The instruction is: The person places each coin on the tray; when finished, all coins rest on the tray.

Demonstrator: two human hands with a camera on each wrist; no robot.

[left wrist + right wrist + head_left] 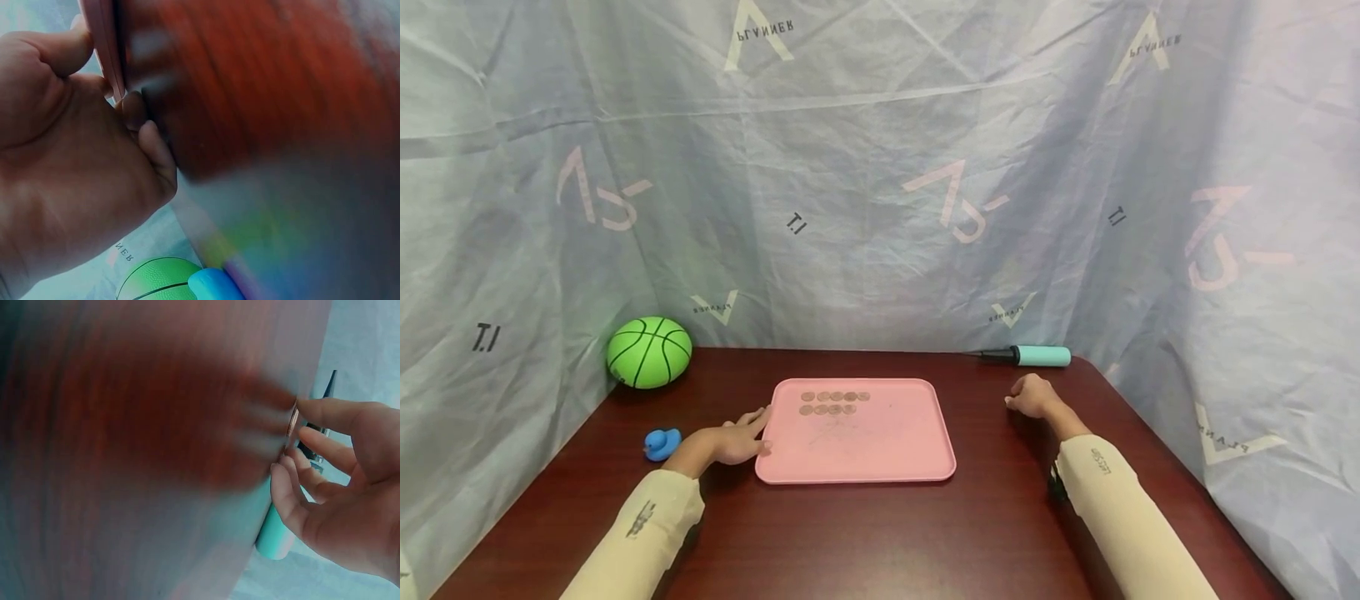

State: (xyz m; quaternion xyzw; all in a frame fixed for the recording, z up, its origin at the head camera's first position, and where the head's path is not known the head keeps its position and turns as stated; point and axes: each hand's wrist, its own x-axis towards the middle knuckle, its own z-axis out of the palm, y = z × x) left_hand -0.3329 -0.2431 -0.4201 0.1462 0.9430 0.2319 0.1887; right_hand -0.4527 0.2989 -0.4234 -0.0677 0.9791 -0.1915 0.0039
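Note:
A pink tray (887, 454) lies on the table with two rows of round, copper-brown coins (837, 397) in its far left part. At the tray's left edge my left hand (733, 442) reaches out, thumb and forefinger over the rim and the other fingers low by the tabletop. My right hand (1033, 396) is to the right of the tray, low over the table with bent fingers. In the right wrist view its thumb and fingertips close about a thin coin (292, 422), seen edge-on at the tabletop.
A green basketball (650, 352) sits at the far left corner, with a blue rubber duck (662, 444) nearer, beside my left wrist. Along the back edge lies a teal hand pump (1042, 356) with a black nozzle. Printed grey cloth (865, 275) hangs behind the dark red table (880, 533).

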